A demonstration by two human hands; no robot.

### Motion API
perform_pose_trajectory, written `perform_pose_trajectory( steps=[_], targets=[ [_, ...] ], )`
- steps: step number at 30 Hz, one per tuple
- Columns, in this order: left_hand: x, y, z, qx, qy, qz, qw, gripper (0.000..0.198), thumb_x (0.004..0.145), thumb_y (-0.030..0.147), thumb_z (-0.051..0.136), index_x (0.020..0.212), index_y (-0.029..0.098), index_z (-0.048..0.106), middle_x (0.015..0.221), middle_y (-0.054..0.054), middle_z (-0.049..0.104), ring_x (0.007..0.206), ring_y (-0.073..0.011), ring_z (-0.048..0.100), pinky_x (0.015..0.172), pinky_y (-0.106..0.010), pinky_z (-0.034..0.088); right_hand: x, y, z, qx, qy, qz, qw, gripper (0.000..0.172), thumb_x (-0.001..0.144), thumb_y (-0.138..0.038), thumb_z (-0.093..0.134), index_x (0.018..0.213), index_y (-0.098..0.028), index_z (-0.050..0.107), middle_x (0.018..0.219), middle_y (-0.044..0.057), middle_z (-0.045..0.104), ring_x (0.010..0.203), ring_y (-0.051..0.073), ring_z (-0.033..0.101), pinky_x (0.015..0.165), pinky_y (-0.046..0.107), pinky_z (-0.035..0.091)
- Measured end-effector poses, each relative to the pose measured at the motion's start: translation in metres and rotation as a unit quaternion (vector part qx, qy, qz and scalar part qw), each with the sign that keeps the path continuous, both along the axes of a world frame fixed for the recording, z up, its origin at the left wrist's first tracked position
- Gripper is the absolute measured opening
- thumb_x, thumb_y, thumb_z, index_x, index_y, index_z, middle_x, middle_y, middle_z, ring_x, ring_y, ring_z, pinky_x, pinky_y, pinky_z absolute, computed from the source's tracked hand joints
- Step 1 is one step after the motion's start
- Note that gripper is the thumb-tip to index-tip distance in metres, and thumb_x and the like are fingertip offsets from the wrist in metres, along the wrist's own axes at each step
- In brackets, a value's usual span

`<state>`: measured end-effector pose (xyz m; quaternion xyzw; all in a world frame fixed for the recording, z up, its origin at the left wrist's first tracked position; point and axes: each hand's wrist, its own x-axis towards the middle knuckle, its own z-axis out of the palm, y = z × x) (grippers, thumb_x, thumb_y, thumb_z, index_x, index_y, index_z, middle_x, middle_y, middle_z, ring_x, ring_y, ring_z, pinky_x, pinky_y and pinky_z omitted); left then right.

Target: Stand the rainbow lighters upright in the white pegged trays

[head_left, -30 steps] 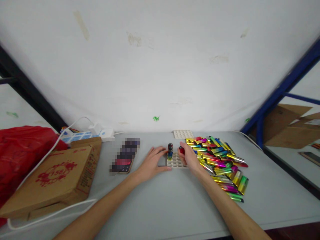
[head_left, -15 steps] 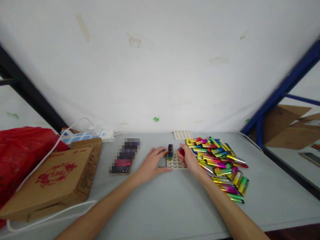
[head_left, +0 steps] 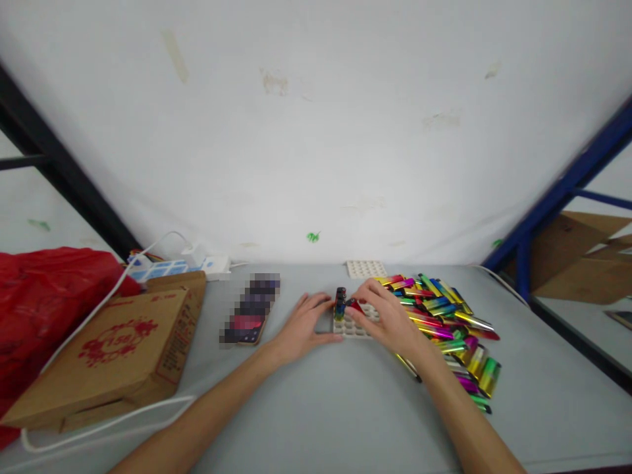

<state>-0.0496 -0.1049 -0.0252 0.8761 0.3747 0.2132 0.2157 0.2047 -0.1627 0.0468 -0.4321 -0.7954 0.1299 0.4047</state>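
A pale tray with rows of holes (head_left: 356, 330) lies flat in front of me. Several lighters (head_left: 340, 306) stand upright in a row along its left side. My right hand (head_left: 388, 319) is above the tray, pinching a red lighter (head_left: 354, 306), which tilts beside the standing ones; its lower end is hard to make out. On the left, my left hand (head_left: 303, 329) has its thumb and fingers spread around the tray's left edge, its fingertips close to the standing lighters. A heap of shiny coloured lighters (head_left: 444, 306) lies to the right, partly behind my right forearm.
A second holed tray (head_left: 366, 268) rests by the wall. Leftward are a phone with a blurred screen (head_left: 251, 309), a cardboard box (head_left: 118, 349), a red bag (head_left: 54, 309), a white cable (head_left: 108, 421) and a power strip (head_left: 214, 266). A blue frame post (head_left: 523, 263) stands at the right.
My right hand has brought the red lighter left, up against the standing lighters. One lighter now lies apart near my right forearm. My left hand stays at the tray.
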Motion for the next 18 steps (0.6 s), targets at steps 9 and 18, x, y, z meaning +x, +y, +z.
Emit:
perform_pose_trajectory(
  steps=[9,18],
  targets=[
    [-0.002,0.0,-0.002,-0.012,-0.018,-0.015,1.0,0.08,0.097,0.064,0.091,0.163,0.026,0.065,0.17,-0.017,0.063,0.164,-0.0387,0.055,0.146,-0.066,0.02,-0.004,0.006,-0.016,-0.075,0.017,-0.018,0.997,0.042,0.111,-0.062,0.07,0.091,-0.025,0.077,0.08,0.005,0.083,0.07,0.022,0.075,0.067,0.03,0.054],
    [0.0,0.0,0.002,-0.008,-0.009,-0.016,1.0,0.081,0.096,0.062,0.092,0.164,0.028,0.064,0.171,-0.016,0.063,0.164,-0.0383,0.055,0.146,-0.065,0.023,0.0,0.01,-0.027,-0.086,-0.089,-0.006,0.992,0.023,0.113,-0.04,0.076,0.098,-0.023,0.078,0.085,0.005,0.085,0.073,0.021,0.078,0.067,0.028,0.05]
  ],
)
